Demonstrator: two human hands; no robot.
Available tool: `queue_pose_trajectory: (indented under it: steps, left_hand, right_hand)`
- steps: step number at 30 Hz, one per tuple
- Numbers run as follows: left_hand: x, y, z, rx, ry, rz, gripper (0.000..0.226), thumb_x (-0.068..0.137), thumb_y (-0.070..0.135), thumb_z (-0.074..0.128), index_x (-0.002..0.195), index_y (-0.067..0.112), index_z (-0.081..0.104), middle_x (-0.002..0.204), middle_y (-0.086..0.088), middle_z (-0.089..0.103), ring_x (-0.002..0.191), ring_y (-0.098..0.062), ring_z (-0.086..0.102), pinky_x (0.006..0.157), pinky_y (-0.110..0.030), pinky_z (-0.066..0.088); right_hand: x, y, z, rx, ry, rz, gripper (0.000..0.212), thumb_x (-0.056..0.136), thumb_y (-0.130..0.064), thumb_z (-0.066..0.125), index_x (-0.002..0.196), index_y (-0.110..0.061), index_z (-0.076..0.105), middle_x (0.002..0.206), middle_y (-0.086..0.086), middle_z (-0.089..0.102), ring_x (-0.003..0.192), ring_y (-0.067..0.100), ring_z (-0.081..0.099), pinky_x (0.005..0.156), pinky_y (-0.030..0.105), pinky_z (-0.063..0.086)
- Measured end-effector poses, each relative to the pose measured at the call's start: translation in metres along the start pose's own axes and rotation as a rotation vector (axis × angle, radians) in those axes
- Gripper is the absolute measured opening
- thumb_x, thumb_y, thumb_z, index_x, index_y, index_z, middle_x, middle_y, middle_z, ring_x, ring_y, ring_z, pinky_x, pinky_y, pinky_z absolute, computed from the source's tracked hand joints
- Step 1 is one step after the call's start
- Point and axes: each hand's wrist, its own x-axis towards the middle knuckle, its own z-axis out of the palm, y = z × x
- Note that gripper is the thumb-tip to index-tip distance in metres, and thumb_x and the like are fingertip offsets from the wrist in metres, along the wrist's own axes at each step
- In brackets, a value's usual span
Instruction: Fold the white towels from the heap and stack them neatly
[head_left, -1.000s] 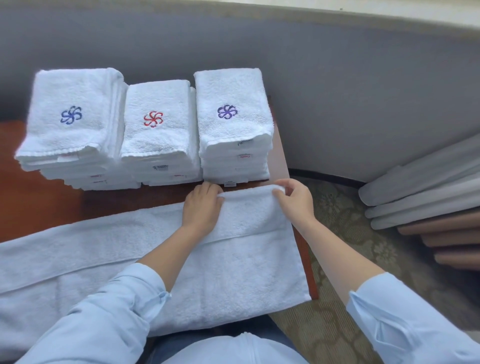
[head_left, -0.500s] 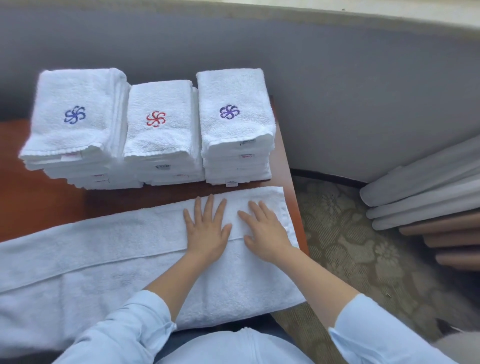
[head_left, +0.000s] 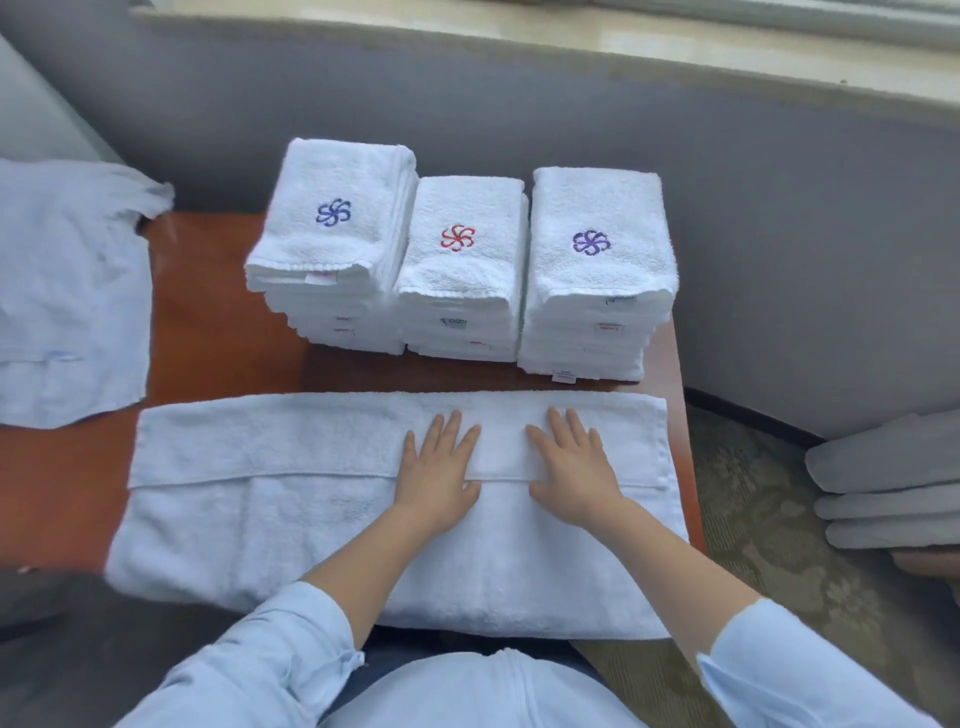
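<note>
**Both hands flat on the half-folded towel**

I see the long white towel (head_left: 311, 509) spread crosswise on the near part of the desk (head_left: 218, 312), its near edge hanging over the desk's front towards the person's lap. Its far strip is folded over towards the person, and the hem of that flap runs across the towel's middle.

Both hands lie on the towel's right half, palms down, fingers straight and slightly spread, pointing away from the body. Neither grips anything. The left hand (head_left: 439, 478) and the right hand (head_left: 574, 473) sit side by side with a gap between them. Each has its fingers on the folded flap and its heel on the layer below the hem. The forearms reach forward, bare from the pale blue sleeves (head_left: 270, 670).

Beyond the towel stand three piles of folded white towels. The blue-emblem pile (head_left: 332, 228) and the red-emblem pile (head_left: 460, 249) are touching, and the purple-emblem pile (head_left: 592, 244) stands just beside them. Left of the towel lies a loose pale cloth (head_left: 62, 291). Right of the towel, off the desk, are grey rolls (head_left: 883, 467) above patterned carpet (head_left: 753, 519).
</note>
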Motion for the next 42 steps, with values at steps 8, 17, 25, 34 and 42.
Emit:
queue_pose_trajectory:
  steps: [8,17,25,34,42]
  left_hand:
    - [-0.053,-0.106,0.008,-0.041,-0.005,-0.196,0.078,0.099,0.046,0.044,0.158,0.025,-0.004,0.165,-0.003,-0.014,0.151,-0.022,-0.013,0.122,-0.049,-0.002]
    - [-0.097,-0.242,0.035,-0.032,0.051,-0.275,0.073,0.101,0.046,0.037,0.157,0.024,-0.005,0.165,-0.004,-0.015,0.151,-0.024,-0.014,0.121,-0.047,-0.002]
    - [-0.093,-0.320,0.056,-0.071,0.062,-0.225,0.084,0.095,0.070,0.021,0.137,0.038,-0.043,0.144,0.006,-0.053,0.140,-0.025,-0.040,0.116,-0.056,-0.014]
    - [-0.053,-0.362,0.007,-0.016,0.195,-0.075,0.063,0.100,0.051,0.038,0.156,0.037,0.012,0.165,0.003,0.005,0.151,-0.025,0.006,0.119,-0.045,0.015]
    - [-0.045,-0.381,-0.013,-0.122,0.399,0.006,0.031,0.078,0.013,0.062,0.108,0.020,0.066,0.115,0.004,0.059,0.104,-0.021,0.056,0.064,-0.028,0.042]
  right_hand:
    - [0.016,-0.103,0.026,0.013,-0.049,-0.182,0.071,0.094,-0.027,0.050,0.156,-0.023,0.016,0.165,0.003,0.002,0.152,0.025,-0.005,0.123,0.045,0.001]
    - [0.033,-0.232,0.065,-0.052,-0.052,-0.249,0.071,0.095,-0.031,0.050,0.156,-0.025,0.012,0.163,0.001,0.004,0.151,0.029,-0.008,0.121,0.053,0.000]
    - [0.051,-0.293,0.114,-0.051,-0.034,-0.040,0.079,0.096,-0.063,0.033,0.153,-0.038,-0.016,0.158,-0.002,-0.034,0.140,0.036,-0.039,0.111,0.063,-0.019]
    - [0.094,-0.307,0.094,0.021,0.113,0.012,0.070,0.091,-0.052,0.053,0.152,-0.038,0.021,0.165,0.000,-0.002,0.149,0.034,-0.015,0.115,0.059,-0.012]
    - [0.108,-0.316,0.067,-0.100,0.354,-0.016,0.027,0.078,-0.005,0.056,0.102,-0.013,0.067,0.113,0.003,0.060,0.105,0.027,0.053,0.064,0.028,0.032]
